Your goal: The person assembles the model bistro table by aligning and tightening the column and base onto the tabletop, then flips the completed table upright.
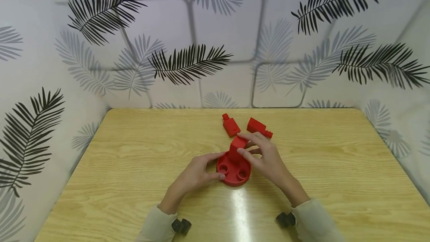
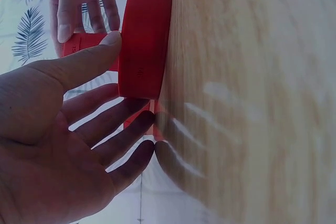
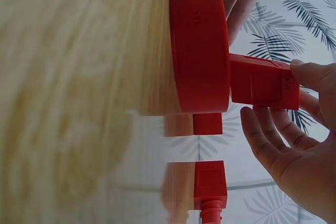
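A round red base (image 1: 234,181) with a raised rim and two visible threaded sockets sits on the table. My left hand (image 1: 196,173) grips its left side, thumb near the front and a finger farther back. In the left wrist view the thumb lies at the rim of the base (image 2: 146,40). A red rectangular block (image 1: 236,148) stands upright in the back part of the base. My right hand (image 1: 268,157) pinches its upper end between thumb and fingers. In the right wrist view the block (image 3: 262,82) meets the base; its lower end is hidden inside.
Two similar red blocks with threaded necks lie behind the base: one block (image 1: 231,127) at the back, another block (image 1: 256,126) to its right. The wooden table (image 1: 141,152) ends at a leaf-patterned wall covering (image 1: 228,85).
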